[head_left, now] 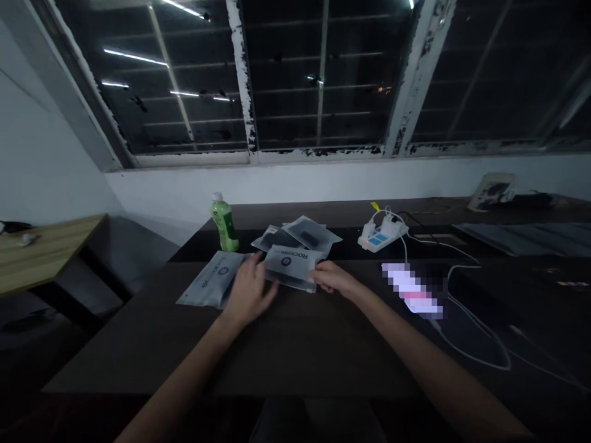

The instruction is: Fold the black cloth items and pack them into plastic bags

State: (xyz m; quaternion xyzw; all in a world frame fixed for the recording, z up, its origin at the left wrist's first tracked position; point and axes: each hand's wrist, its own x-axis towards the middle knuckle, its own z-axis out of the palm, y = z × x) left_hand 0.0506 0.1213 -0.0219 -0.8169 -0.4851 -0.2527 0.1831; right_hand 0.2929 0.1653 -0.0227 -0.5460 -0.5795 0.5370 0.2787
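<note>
A grey plastic pouch with white lettering (292, 266) is held just above the dark table (295, 344) between both hands. My left hand (249, 289) grips its left edge, fingers curled over it. My right hand (330, 278) pinches its right edge. Another flat pouch (210, 280) lies to the left of my left hand. More pouches with dark contents (307, 234) are stacked just behind the held one.
A green drink bottle (224, 223) stands upright behind the left pouch. A white power strip (382, 234) with white cables (475, 351) sits at the right, near a blurred lit screen (413, 289). A wooden desk (46, 252) stands at far left. Windows run along the back wall.
</note>
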